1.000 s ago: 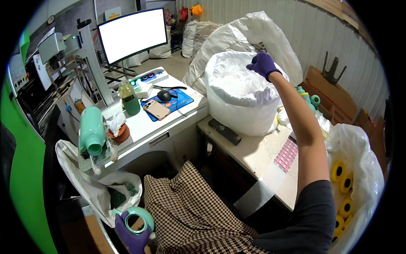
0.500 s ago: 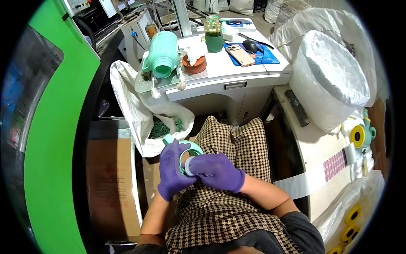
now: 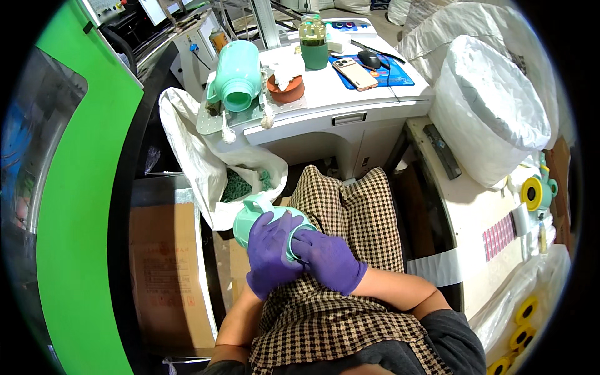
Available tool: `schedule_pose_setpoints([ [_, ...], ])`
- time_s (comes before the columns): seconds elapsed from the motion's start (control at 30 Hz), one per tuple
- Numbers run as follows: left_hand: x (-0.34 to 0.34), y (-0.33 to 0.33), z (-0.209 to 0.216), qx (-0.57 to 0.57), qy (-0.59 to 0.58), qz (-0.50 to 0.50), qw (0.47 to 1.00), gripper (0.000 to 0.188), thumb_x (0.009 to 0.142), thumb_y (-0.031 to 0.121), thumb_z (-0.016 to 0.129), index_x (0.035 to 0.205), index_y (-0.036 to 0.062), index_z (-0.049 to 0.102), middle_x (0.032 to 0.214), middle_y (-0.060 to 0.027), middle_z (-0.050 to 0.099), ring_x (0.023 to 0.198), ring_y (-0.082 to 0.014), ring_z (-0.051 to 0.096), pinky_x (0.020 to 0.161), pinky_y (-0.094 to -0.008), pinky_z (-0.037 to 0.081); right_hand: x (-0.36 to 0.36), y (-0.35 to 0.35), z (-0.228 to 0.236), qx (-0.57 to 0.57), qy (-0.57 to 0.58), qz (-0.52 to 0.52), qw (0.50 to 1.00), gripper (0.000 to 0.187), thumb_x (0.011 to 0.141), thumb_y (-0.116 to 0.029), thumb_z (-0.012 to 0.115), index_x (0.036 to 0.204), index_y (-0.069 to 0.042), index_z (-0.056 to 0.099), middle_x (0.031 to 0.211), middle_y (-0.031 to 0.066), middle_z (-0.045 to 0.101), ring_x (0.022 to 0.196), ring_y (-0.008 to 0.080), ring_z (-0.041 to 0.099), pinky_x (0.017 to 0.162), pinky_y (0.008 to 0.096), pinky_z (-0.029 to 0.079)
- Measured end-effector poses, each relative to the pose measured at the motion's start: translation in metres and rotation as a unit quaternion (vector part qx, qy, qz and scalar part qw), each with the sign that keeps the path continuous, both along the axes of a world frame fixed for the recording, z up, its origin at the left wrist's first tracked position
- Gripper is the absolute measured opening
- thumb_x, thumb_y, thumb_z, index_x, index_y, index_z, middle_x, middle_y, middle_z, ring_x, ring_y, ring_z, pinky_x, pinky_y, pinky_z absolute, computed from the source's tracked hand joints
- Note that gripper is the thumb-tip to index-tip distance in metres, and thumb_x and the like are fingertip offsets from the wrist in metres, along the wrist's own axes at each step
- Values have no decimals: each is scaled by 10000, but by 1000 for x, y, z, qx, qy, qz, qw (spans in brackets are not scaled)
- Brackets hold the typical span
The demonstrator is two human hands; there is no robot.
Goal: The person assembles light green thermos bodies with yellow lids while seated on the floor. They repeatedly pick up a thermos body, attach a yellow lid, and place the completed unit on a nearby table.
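A mint-green plastic jug (image 3: 247, 223) with a loop handle lies tilted above my lap, its round mouth toward my right hand. My left hand (image 3: 273, 253), in a purple glove, is wrapped over the jug near its mouth. At the mouth's rim is my right hand (image 3: 331, 259), gloved in the same purple. Its fingers are bent together and their tips go into the opening, so what they pinch, if anything, is hidden. A similar mint-green jug (image 3: 236, 72) lies on the white desk ahead, its open mouth facing me.
Left of my knees hangs a white sack (image 3: 194, 169) with green shavings (image 3: 236, 186). A cardboard box (image 3: 165, 275) stands at left. On the desk (image 3: 312, 115) are a glass bottle (image 3: 314, 47), a phone (image 3: 355, 74) and a red-brown round container (image 3: 285, 91). White bags (image 3: 481, 112) stand at right.
The jug has turned, so more of its side and handle now shows. My right hand has moved slightly right and down. The pale ring at its fingers no longer shows.
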State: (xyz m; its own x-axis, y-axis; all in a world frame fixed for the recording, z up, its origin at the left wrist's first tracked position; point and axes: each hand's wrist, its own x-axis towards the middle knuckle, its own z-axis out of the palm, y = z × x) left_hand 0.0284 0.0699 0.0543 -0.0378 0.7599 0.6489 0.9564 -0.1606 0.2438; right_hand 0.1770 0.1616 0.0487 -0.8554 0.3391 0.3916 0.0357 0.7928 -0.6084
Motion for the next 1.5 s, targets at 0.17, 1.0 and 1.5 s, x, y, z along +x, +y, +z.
schedule_pose_setpoints([
  [0.17, 11, 6, 2, 16, -21, 28, 999, 592, 745, 214, 751, 1239, -82, 613, 1084, -124, 750, 1009, -288, 717, 1083, -471, 428, 0, 6, 3, -23, 5, -2, 1000, 253, 814, -114, 675, 1066, -93, 670, 994, 100, 662, 870, 311, 680, 719, 403, 558],
  [1.0, 21, 15, -2, 23, 25, 13, 999, 608, 768, 202, 764, 1262, -104, 586, 1102, -134, 748, 996, -302, 721, 1067, -482, 453, 8, 1, -12, -32, 65, -78, 994, 187, 860, -142, 636, 1038, -93, 667, 919, 116, 677, 808, 334, 677, 685, 412, 553],
  [1.5, 3, 11, -8, -94, -37, 17, 995, 917, 702, 363, 841, 1419, -66, 464, 1371, -207, 598, 1250, -403, 561, 1170, -589, 302, 9, -1, -28, -48, 134, 5, 990, 422, 738, 18, 675, 1144, -27, 571, 1010, 164, 594, 941, 381, 571, 836, 460, 472],
])
